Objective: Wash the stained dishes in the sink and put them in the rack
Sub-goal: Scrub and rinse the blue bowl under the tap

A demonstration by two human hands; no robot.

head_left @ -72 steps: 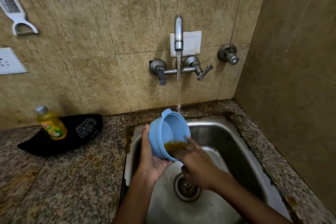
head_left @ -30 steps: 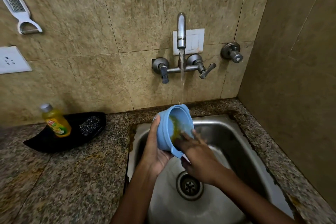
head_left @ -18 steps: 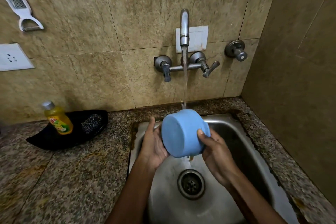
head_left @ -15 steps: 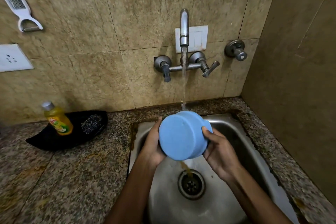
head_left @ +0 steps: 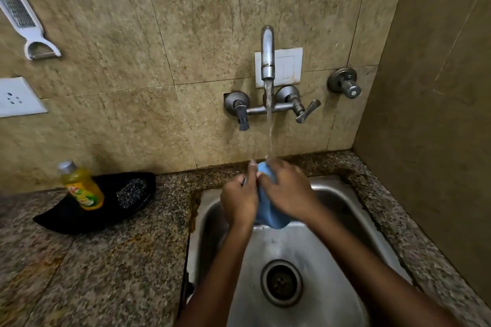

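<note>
Gripping blue bowl (head_left: pixel 268 210) on edge, both hands.

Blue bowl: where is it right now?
Head view, centre: the blue bowl is gripped between the left hand and right hand, under the tap stream, above the sink.

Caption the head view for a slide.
Both hands, left hand and right hand, hold a blue plastic bowl under the running wall tap.

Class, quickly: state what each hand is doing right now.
Left hand: grips the blue bowl under the running water.
Right hand: grips the same bowl.
</note>
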